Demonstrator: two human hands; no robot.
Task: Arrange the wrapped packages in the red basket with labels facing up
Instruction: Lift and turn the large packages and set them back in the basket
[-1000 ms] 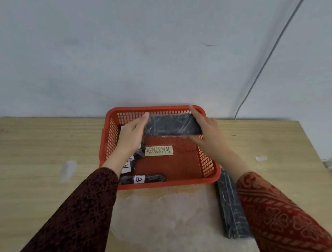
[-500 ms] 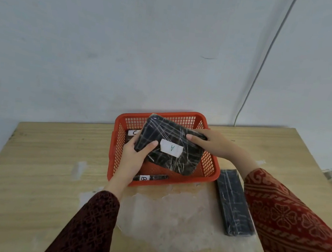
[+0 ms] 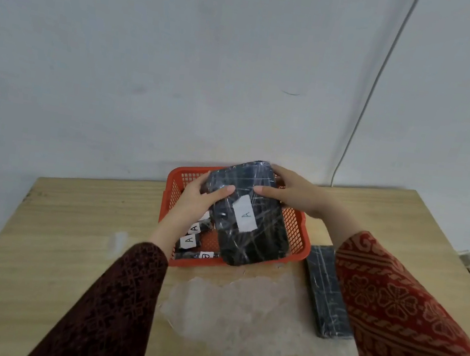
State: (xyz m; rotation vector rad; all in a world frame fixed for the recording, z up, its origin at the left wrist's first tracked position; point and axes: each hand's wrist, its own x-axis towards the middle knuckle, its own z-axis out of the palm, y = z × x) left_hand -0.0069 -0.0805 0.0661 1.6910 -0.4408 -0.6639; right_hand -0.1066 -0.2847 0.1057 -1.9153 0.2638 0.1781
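A large black wrapped package with a white "A" label facing up hangs over the red basket, its near end past the basket's front rim. My left hand grips its left edge and my right hand grips its far right corner. Under it, at the basket's left, lie small black packages with "A" labels up, and one more labelled package at the front wall. Another long black wrapped package lies on the table right of the basket, no label showing.
The wooden table meets a white wall at the back. A pale worn patch covers the table in front of the basket. A thin cable runs down the wall at the right. A second surface adjoins at the far right.
The big package has turned from edge-on to flat with its "A" label up, then rotated lengthwise toward me and slid nearer, over the basket's front rim. Both hands stayed on it.
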